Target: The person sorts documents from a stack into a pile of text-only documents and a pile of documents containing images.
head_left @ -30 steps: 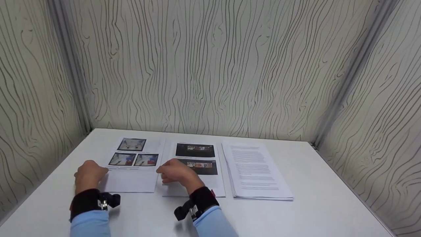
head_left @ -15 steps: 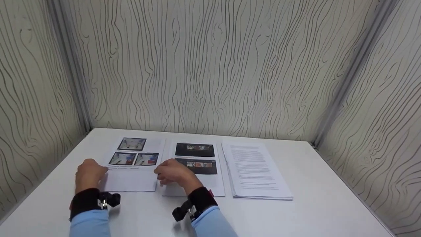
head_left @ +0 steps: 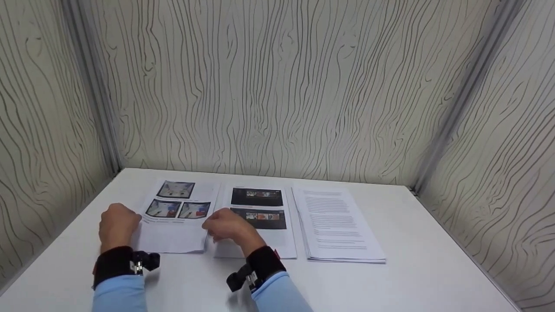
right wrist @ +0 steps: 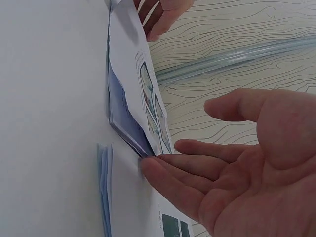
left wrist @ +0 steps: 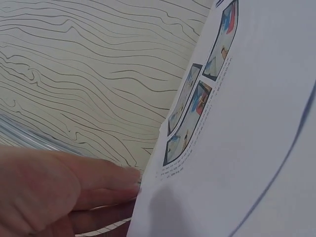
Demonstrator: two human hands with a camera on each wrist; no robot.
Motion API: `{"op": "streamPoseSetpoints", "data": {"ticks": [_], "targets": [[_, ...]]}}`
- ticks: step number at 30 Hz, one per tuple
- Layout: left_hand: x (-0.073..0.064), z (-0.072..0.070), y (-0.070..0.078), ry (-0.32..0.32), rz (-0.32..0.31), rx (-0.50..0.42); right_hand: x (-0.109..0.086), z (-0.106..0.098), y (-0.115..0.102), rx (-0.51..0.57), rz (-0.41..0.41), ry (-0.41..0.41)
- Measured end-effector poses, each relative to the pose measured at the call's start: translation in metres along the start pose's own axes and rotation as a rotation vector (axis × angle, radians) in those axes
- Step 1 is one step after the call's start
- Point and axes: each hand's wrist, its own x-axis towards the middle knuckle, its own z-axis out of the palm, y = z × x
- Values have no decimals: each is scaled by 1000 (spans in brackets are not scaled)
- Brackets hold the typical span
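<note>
At the left of the table lies a stack of printed paper (right wrist: 126, 111); its top sheet (head_left: 173, 236), with colour pictures, bows up from the pages below. My left hand (head_left: 118, 225) pinches the sheet's left edge, thumb tip and fingers meeting there in the left wrist view. At the opposite edge is my right hand (head_left: 230, 226), palm turned inward. In the right wrist view its fingers (right wrist: 182, 182) are loosely extended, fingertips at the stack's near corner, while the thumb stands well apart from them. A lifted gap shows between the top sheet and the stack.
A second stack (head_left: 264, 242) with dark pictures lies right beside, partly under my right hand. Further right is a stack of text pages (head_left: 340, 229). All lie on a white table (head_left: 416, 268) enclosed by wood-grain panels (head_left: 260, 86).
My left hand has moved slightly away from me, and the top sheet has shifted a little right and bowed upward. My right hand has moved slightly left.
</note>
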Motion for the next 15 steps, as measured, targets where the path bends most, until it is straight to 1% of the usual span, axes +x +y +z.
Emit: {"op": "streamPoseSetpoints", "data": {"ticks": [2,3,6,9,12,15], "targets": [[1,1,1,23,10,-24,0,0,0,-10,-27,1],[1,1,1,25,9,-37,0,-1,0,-1,-41,3],[1,3,2,26,-10,-55,1,0,2,82,-64,-10],[1,4,3,37,-27,-58,3,1,4,192,-54,-41],[1,4,4,49,-18,-67,4,2,7,287,-40,-80],[0,2,4,30,1,-101,6,3,9,334,-33,-96]]}}
